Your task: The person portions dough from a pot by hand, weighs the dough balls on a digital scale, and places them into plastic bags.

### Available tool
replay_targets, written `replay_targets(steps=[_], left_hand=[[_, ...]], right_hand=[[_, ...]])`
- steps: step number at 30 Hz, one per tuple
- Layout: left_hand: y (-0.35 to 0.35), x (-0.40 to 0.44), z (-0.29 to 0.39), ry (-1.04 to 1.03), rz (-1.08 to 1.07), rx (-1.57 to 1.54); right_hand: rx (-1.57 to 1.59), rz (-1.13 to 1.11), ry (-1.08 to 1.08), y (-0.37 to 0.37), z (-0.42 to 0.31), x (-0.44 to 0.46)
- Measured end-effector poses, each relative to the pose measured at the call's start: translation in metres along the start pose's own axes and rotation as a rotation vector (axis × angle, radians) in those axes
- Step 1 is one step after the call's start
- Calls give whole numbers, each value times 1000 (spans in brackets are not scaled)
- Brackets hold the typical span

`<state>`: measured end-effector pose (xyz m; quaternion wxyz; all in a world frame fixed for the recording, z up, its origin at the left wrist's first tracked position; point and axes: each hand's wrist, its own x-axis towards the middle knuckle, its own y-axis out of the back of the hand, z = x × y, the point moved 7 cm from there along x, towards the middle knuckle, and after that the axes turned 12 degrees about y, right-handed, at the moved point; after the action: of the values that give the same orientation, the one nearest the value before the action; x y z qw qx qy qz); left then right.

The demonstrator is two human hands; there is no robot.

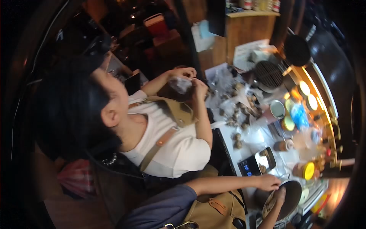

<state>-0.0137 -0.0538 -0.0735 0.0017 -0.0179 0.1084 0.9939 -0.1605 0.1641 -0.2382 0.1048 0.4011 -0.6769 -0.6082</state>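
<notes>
My left hand (pixel 269 182) is closed, its fingers pinched together at the near rim of a dark round pan (pixel 292 195). My right hand (pixel 280 195) is over the same pan, with its fingers pressed together. Whatever either hand holds is too small or blurred to tell. Pale pieces of food (pixel 269 205) lie beside my right hand. Close to my left hand is a digital scale (pixel 247 168) with a lit blue display and a light container (pixel 265 159) on it.
A co-worker (pixel 173 147) in a white shirt and tan apron stands on my left, both hands on a clear plastic bag (pixel 180 84). The counter holds mushroom-like pieces (pixel 238 114), plastic bags, a metal cup (pixel 276 109), a yellow-lidded jar (pixel 307 170) and a round grill (pixel 268 74).
</notes>
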Motion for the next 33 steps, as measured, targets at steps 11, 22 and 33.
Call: replay_targets(steps=[11, 22, 33], left_hand=[[1, -3, 3, -30, -64, -33], [2, -2, 4, -51, -112, -66], [1, 1, 3, -69, -144, -74]], right_hand=[[25, -103, 36, 13, -28, -2], [81, -198, 66, 52, -75, -19], [88, -265, 90, 69, -108, -18]])
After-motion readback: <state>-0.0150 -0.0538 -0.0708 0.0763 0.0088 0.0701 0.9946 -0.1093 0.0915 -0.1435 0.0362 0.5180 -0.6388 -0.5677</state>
